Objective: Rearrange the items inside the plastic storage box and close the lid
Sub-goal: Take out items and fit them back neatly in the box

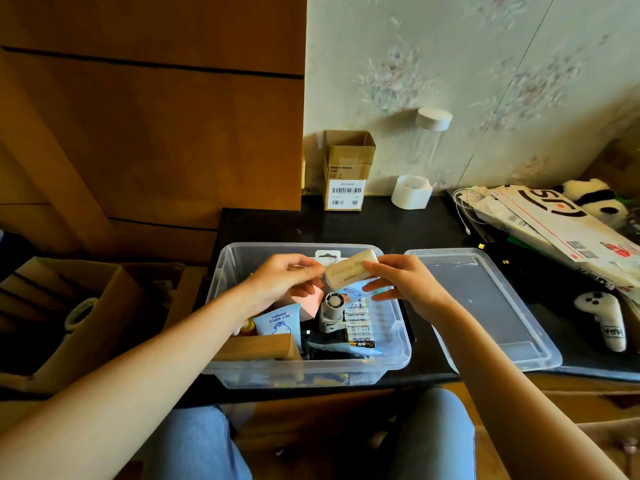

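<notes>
A home room: floral wallpaper (485, 64), wooden wardrobe (149, 116), panda plush (588, 199).

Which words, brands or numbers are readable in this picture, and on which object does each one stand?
"WET WIPES": blue packet in the storage box, printed upside down.
"Heybright": battery pack, repeated.
"Made in Vietnam": cardboard box; its barcode numbers are too small.
Large black letters on the white envelope: cut off, unclear.
Cream pack held by left hand and right hand: print blurred.

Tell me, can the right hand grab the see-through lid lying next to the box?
Probably yes, but not right away. The lid lies flat beside the storage box, just under the right hand, with nothing on top. That hand and the left hand hold a cream-coloured pack first.
</notes>
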A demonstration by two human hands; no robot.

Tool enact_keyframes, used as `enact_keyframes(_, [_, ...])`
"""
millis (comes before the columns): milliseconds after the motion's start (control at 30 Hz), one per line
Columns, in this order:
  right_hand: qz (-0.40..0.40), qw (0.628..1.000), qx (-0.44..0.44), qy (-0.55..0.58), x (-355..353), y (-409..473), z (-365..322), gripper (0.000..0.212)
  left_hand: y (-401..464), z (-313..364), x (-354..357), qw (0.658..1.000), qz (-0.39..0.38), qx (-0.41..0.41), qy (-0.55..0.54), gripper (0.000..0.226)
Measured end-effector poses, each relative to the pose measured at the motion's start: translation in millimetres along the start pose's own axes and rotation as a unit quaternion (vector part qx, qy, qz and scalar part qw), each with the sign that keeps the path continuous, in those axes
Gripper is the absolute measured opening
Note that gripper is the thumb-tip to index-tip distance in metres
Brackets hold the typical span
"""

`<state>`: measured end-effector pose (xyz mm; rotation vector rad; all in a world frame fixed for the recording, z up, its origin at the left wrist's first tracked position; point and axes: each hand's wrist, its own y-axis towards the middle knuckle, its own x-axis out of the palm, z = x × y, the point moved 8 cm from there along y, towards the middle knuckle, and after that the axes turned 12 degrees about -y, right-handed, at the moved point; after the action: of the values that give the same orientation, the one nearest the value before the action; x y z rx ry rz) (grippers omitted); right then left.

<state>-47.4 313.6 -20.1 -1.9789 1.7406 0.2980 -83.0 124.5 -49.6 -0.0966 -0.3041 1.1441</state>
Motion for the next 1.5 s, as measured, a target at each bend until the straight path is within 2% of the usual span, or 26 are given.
enact_keyframes(67, [-0.048,0.997,-0.018,-0.063,9.7,-0.7,-0.2,0.019,-3.2,6.4,-10.5,0.994,0.045,0.003,-0.096,0.006])
enact_keyframes(133, [-0.07,0.979,-0.053,-0.186,22.6,0.1,-2.6,0.021,-5.3,15.9,-11.5,0.991,0.062,0.014,-0.116,0.004])
enact_keyframes(233, [-0.055,0.918,-0.102,-0.379,39.9,2.5,-5.1,0.028,-5.8,27.6,3.0,0.995,0.059,0.056,0.055,0.003])
enact_keyframes(300, [-0.056,0.887,-0.108,-0.444,47.1,3.6,-0.6,0.033,-6.5,28.3,19.4,0.98,0.045,0.08,0.177,0.005])
enact_keyframes(467, [-0.097,0.886,-0.075,-0.448,52.7,5.0,6.5,0.034,-6.1,26.9,48.4,0.896,0.009,0.115,0.429,0.016])
enact_keyframes(600, [-0.084,0.881,-0.069,-0.461,47.6,7.5,6.8,0.03,-7.9,15.3,60.0,0.837,0.006,0.102,0.537,0.037])
enact_keyframes(667, [-0.074,0.877,-0.069,-0.469,47.1,8.4,6.7,0.029,-7.6,4.7,66.3,0.815,-0.014,0.099,0.57,0.027])
enact_keyframes(733, [-0.069,0.869,-0.067,-0.485,48.7,10.2,7.4,0.027,-5.1,-3.6,67.5,0.823,-0.03,0.075,0.562,0.02])
enact_keyframes(933, [-0.091,0.836,-0.041,-0.54,54.0,14.5,14.9,0.033,1.3,-23.6,74.2,0.853,-0.04,0.043,0.518,0.024])
enact_keyframes(1033, [-0.106,0.836,-0.041,-0.536,55.7,14.2,16.1,0.036,1.7,-29.0,74.7,0.869,-0.063,0.033,0.49,0.015])
enact_keyframes(1100, [-0.112,0.84,-0.041,-0.529,55.7,12.8,17.2,0.039,0.6,-27.1,70.0,0.879,-0.072,0.024,0.47,0.019])
enact_keyframes(1200, [-0.126,0.845,-0.037,-0.519,56.9,10.4,17.0,0.043,-1.0,-22.5,59.1,0.869,-0.063,0.029,0.49,0.024])
enact_keyframes(1300, [-0.147,0.857,-0.02,-0.493,59.9,7.3,16.3,0.041,-2.3,-22.0,53.7,0.856,-0.049,0.023,0.514,0.016])
enact_keyframes(1400, [-0.144,0.869,-0.007,-0.473,63.3,3.7,13.2,0.039,-4.1,-27.2,58.2,0.859,-0.064,0.009,0.508,0.016])
enact_keyframes(1500, [-0.107,0.856,-0.029,-0.506,62.1,1.1,9.1,0.031,-5.5,-22.4,58.9,0.869,-0.072,0.019,0.489,0.018])
